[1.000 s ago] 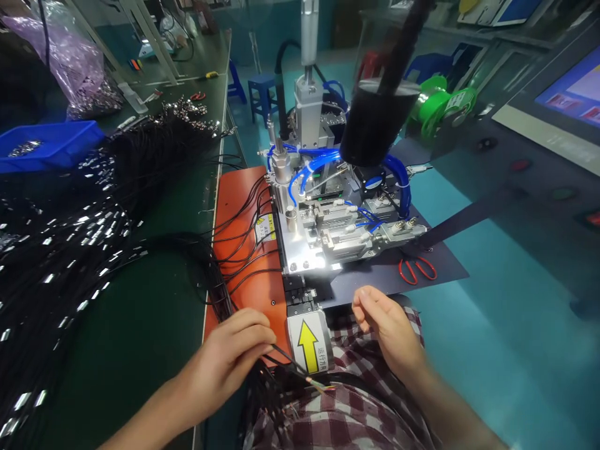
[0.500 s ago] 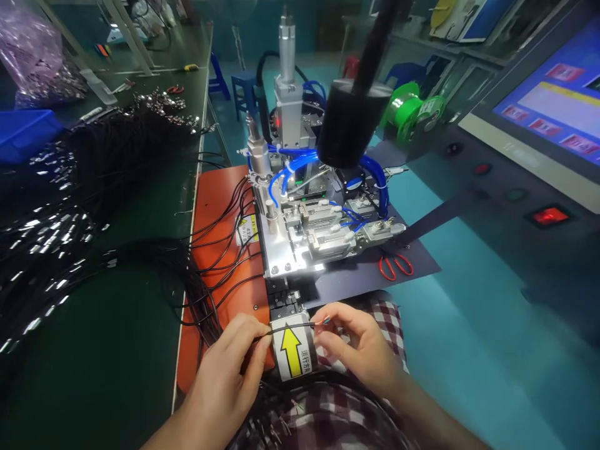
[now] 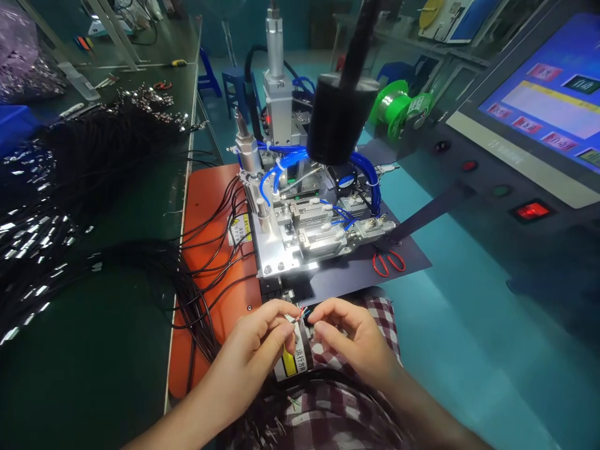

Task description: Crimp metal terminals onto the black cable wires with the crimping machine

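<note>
In the head view my left hand pinches a thin black cable close to its end, and most of that cable is hidden behind the fingers. Short coloured wires, red and blue among them, stick out past the fingertips. Just to their right is my right hand, its thumb and forefinger apart and nothing visible between them. Below both hands, a white label with a yellow arrow is partly covered. More black cables lie across my checked-cloth lap, some with bared coloured ends.
A metal machine with blue air tubes stands ahead, cables running from its left side over an orange plate. Red-handled scissors lie on the dark plate. A screen panel is at right; bundled cables cover the left bench.
My left hand has slid right along the cable to its wire end, close to the right hand. The right fingers have come off the wires. The whole view has shifted slightly.
</note>
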{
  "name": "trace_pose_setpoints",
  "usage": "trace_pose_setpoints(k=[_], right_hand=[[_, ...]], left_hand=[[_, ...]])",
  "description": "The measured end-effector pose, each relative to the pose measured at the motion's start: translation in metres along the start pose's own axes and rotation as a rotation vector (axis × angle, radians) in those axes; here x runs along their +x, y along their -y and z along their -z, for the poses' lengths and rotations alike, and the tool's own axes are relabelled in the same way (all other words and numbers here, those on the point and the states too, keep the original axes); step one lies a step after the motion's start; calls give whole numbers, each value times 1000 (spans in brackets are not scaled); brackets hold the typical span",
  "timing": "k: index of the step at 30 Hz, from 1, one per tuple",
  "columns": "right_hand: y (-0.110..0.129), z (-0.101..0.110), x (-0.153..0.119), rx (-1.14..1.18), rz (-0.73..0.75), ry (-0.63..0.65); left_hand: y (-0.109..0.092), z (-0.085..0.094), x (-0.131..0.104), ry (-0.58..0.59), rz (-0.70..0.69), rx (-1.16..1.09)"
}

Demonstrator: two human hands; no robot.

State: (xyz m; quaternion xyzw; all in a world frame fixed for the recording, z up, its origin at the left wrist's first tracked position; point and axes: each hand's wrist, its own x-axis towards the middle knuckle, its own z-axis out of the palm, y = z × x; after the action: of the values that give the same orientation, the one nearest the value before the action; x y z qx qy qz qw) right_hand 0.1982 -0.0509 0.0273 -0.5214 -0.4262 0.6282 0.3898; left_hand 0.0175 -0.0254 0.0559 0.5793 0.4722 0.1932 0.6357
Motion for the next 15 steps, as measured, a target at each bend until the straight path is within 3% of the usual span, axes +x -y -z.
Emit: trace_pose_setpoints(k=[4, 10, 15], right_hand=[[5, -1, 1, 30, 7, -16], [5, -6, 2, 104, 2, 29], [-1, -11, 2, 174, -12, 68]], left_hand=[[-2, -2, 2, -18, 52, -104], [-4, -7, 3, -148, 56, -117], [0, -9, 3, -152, 49, -132]])
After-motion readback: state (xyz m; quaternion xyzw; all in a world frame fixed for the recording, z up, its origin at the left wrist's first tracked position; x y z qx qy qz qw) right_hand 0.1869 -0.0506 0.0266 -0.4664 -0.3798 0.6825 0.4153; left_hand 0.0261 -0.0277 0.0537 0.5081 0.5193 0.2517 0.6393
